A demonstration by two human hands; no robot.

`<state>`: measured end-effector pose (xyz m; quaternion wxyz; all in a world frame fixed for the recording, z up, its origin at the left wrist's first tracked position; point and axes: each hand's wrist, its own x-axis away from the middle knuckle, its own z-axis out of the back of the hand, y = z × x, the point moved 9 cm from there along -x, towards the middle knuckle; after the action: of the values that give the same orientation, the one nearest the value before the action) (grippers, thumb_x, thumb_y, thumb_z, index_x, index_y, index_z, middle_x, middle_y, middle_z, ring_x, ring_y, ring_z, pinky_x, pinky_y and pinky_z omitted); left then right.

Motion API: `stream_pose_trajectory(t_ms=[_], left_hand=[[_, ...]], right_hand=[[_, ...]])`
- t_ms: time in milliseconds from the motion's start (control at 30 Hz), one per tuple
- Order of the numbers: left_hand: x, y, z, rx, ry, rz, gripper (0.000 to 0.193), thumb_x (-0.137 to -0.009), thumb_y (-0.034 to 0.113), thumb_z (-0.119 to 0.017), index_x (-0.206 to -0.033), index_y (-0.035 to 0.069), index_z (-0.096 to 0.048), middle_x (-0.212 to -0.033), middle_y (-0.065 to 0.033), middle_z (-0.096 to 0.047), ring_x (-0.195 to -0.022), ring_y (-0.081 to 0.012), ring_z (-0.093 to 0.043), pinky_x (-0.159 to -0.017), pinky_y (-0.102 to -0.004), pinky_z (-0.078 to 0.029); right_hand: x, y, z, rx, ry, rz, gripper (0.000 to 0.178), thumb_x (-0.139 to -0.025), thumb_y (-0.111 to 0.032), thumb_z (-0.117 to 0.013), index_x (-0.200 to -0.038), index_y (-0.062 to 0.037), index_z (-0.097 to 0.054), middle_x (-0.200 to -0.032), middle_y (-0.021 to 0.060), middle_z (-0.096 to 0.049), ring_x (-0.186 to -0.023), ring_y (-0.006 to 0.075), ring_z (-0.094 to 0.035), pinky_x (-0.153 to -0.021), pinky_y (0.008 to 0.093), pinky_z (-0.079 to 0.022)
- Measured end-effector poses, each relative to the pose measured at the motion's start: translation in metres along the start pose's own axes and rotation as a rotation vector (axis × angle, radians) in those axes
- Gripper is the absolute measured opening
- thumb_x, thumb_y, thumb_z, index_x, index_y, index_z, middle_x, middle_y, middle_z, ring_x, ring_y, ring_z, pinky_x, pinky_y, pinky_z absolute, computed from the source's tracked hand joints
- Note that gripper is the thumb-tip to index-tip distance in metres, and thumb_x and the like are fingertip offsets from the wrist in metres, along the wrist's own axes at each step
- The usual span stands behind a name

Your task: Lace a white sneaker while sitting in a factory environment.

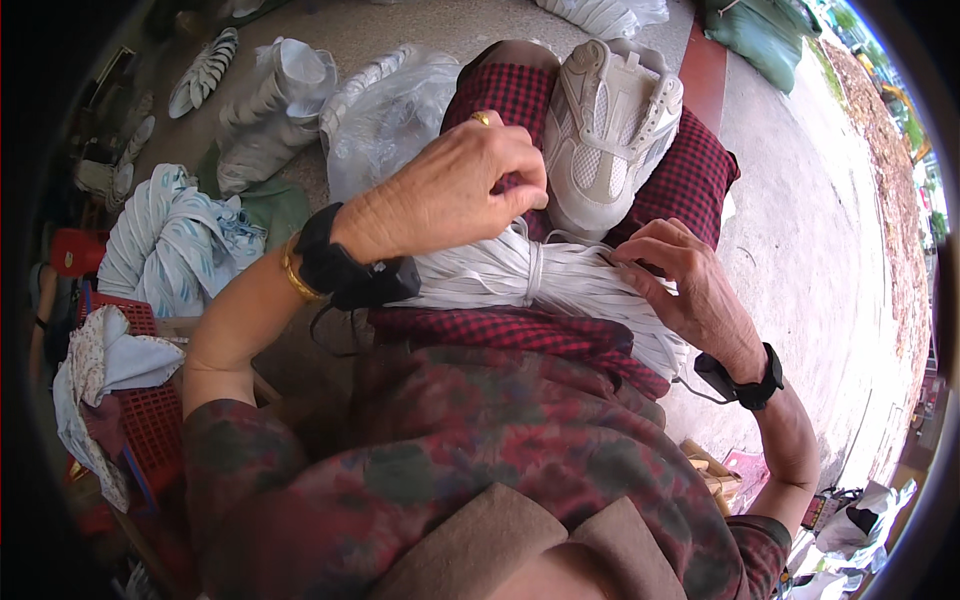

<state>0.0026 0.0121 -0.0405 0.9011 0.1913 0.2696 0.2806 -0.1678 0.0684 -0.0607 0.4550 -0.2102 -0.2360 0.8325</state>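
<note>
A white and beige sneaker point(600, 140) rests on my lap, toe toward me, over a red and black checked cloth point(500, 105). Across my lap, just below the toe, lies a thick bundle of white shoelaces point(480, 270), tied round its middle. My left hand point(465, 180) is raised beside the sneaker's left side, fingers curled and thumb against them. Whatever it may hold is hidden. At the bundle's right part, my right hand point(685, 275) has its thumb and forefinger closed on the white laces. Both wrists wear black straps.
To the left stand stacked shoe parts in clear plastic point(280, 100) and a white-and-blue bundle point(165, 240). A red plastic basket point(155, 430) with cloth over it sits at lower left. At far right back lies a green sack point(760, 40) on the concrete floor point(800, 230).
</note>
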Motion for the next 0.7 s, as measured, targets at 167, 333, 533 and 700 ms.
stream_pose_trajectory(t_ms=[167,333,533,700], left_hand=[[0.014,0.027,0.020,0.305,0.058,0.003,0.010,-0.085,0.010,-0.072,-0.086,0.001,-0.069,-0.084,-0.0092,-0.069,-0.082,-0.0254,-0.063,-0.083,-0.0358,-0.047],[0.033,0.127,0.151,0.390,0.478,-0.473,0.026,-0.092,0.041,-0.069,-0.094,0.015,-0.066,-0.081,0.0006,-0.068,-0.088,-0.0189,-0.056,-0.081,-0.0331,-0.046],[0.085,0.175,0.189,0.032,1.046,-0.429,0.026,-0.097,0.031,-0.052,-0.073,0.025,-0.057,-0.080,0.0053,-0.058,-0.089,-0.0126,-0.050,-0.076,-0.0294,-0.041],[0.073,0.167,0.201,0.089,0.944,-0.518,0.020,-0.095,0.027,-0.056,-0.077,0.020,-0.058,-0.080,0.0019,-0.059,-0.085,-0.0157,-0.052,-0.074,-0.0311,-0.044]], right_hand=[[0.002,0.012,-0.006,-0.099,-0.125,-0.191,0.016,-0.082,-0.003,-0.073,-0.098,-0.0018,-0.072,-0.087,0.0106,-0.066,-0.088,0.0282,-0.062,-0.078,0.0391,-0.051],[-0.010,-0.053,0.056,-0.087,0.134,-0.011,0.032,-0.082,-0.010,-0.076,-0.110,0.0019,-0.067,-0.098,0.0149,-0.069,-0.095,0.0287,-0.067,-0.082,0.0378,-0.053],[0.049,-0.197,0.150,-0.577,0.404,0.862,0.071,-0.097,-0.039,-0.060,-0.155,-0.0193,-0.023,-0.109,0.0142,-0.072,-0.100,0.0354,-0.068,-0.087,0.0391,-0.055],[0.060,-0.201,0.163,-0.621,0.265,0.651,0.042,-0.099,-0.034,-0.059,-0.135,-0.0142,-0.050,-0.102,0.0094,-0.070,-0.092,0.0288,-0.068,-0.068,0.0319,-0.056]])
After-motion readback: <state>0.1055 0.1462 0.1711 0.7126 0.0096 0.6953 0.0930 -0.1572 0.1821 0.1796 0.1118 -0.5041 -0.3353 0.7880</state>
